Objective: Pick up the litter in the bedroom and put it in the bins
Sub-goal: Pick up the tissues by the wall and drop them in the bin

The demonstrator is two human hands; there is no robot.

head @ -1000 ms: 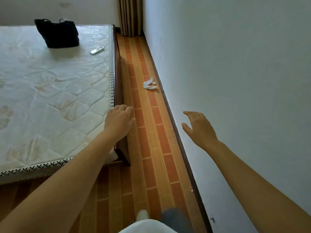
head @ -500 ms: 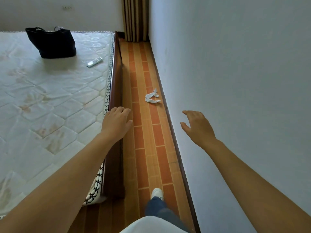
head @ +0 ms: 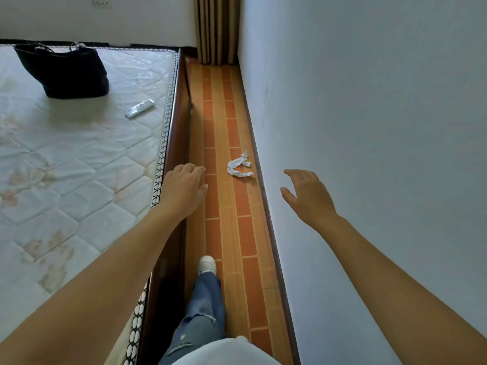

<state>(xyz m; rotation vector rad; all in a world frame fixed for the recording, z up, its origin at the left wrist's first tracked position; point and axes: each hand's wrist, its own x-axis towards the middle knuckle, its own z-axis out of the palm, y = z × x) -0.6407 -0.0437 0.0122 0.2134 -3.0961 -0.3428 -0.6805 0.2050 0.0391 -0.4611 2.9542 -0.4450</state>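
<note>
A crumpled white tissue (head: 239,166) lies on the orange striped floor, close to the skirting of the right wall. My left hand (head: 183,189) hovers over the bed's wooden side rail, fingers loosely curled, holding nothing. My right hand (head: 307,196) is stretched out in front of the wall, fingers spread, empty. The tissue lies between the two hands and a little farther away. No bin is in view.
A bare quilted mattress (head: 79,164) fills the left side, with a black handbag (head: 63,71) and a white remote control (head: 140,108) on it. The floor strip (head: 226,233) between bed and white wall (head: 369,127) is narrow. Striped curtains (head: 217,30) hang at its far end.
I have walked forward along the strip between bed and wall, and the tissue is now much closer. One foot in a white shoe has stepped ahead. Both hands stay empty.
</note>
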